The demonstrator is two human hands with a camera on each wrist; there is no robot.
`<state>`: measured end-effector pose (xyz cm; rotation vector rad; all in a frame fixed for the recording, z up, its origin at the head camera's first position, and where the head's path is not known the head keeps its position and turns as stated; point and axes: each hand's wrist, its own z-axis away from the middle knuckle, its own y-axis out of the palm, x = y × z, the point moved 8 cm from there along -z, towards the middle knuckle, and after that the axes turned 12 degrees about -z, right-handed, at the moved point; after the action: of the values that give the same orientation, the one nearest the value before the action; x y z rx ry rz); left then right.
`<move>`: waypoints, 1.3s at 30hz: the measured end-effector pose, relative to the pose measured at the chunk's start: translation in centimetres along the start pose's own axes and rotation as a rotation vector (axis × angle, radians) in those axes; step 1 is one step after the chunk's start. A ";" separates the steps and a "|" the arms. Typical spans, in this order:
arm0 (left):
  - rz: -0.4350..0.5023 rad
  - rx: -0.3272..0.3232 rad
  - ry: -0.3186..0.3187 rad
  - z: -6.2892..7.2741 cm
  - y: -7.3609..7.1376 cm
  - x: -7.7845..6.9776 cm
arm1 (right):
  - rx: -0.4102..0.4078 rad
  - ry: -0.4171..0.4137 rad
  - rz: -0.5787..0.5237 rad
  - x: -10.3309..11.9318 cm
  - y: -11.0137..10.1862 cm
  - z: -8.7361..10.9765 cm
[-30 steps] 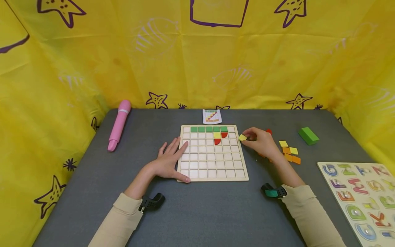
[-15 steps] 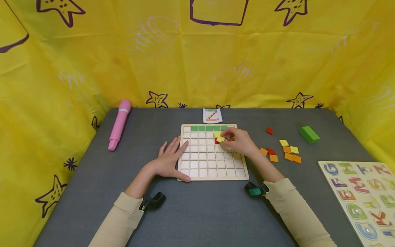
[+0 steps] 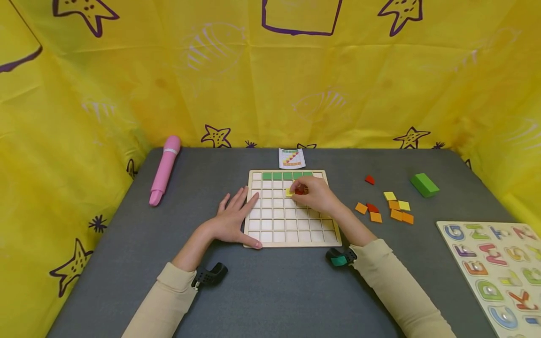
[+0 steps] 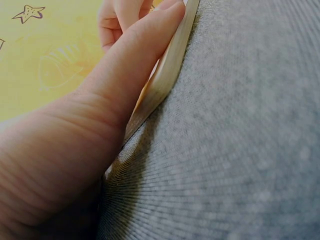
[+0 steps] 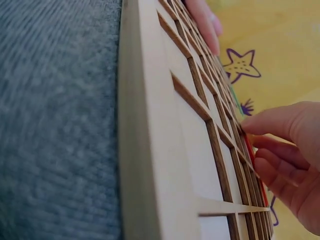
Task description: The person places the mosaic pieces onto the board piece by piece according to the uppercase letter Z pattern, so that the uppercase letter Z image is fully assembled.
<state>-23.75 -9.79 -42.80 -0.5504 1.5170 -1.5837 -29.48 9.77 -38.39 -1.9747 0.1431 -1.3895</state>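
Observation:
A wooden grid board point(image 3: 296, 244) lies flat on the dark table, a row of green square tiles point(image 3: 277, 176) along its top. My right hand point(image 3: 314, 193) reaches over it and pinches a yellow square tile point(image 3: 289, 193) at a cell in the third row. Beside that tile a red quarter-round piece point(image 3: 299, 191) shows under the fingers. The hand covers the cells to its right. My left hand point(image 3: 234, 220) rests on the board's left edge, fingers spread, thumb at the lower-left corner. In the right wrist view the right fingertips point(image 5: 247, 124) are right at the grid.
A small pattern card point(image 3: 291, 159) lies behind the board. To the right are loose yellow, orange and red pieces point(image 3: 396, 214), a green block point(image 3: 424, 185) and an alphabet puzzle board point(image 3: 444, 234). A pink marker-shaped object point(image 3: 164, 173) lies at left. Yellow cloth point(image 3: 270, 94) hangs behind.
My right hand has carried the yellow tile leftward from beside the board onto a third-row cell, uncovering the loose pieces at right. My left hand stays in place.

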 end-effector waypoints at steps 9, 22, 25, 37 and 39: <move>-0.001 0.002 0.005 0.0 -0.1 -0.3 | -0.031 0.032 -0.014 -0.5 -0.3 0.3; -0.001 0.009 0.011 -0.3 0.0 -0.5 | -0.049 0.027 -0.031 -0.9 -0.6 1.2; -0.002 0.005 0.012 -0.3 -0.1 -0.6 | -0.078 0.048 -0.034 -1.1 -1.3 1.7; 0.027 -0.002 0.004 0.0 -0.2 -0.2 | -0.137 0.176 0.079 -4.4 -8.2 6.0; 0.024 -0.004 0.004 0.0 -0.2 -0.2 | -0.100 0.221 0.097 -5.0 -9.3 7.0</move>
<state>-23.65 -9.66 -42.57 -0.5290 1.5247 -1.5647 -28.33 22.39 -37.94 -1.8622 0.4118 -1.5597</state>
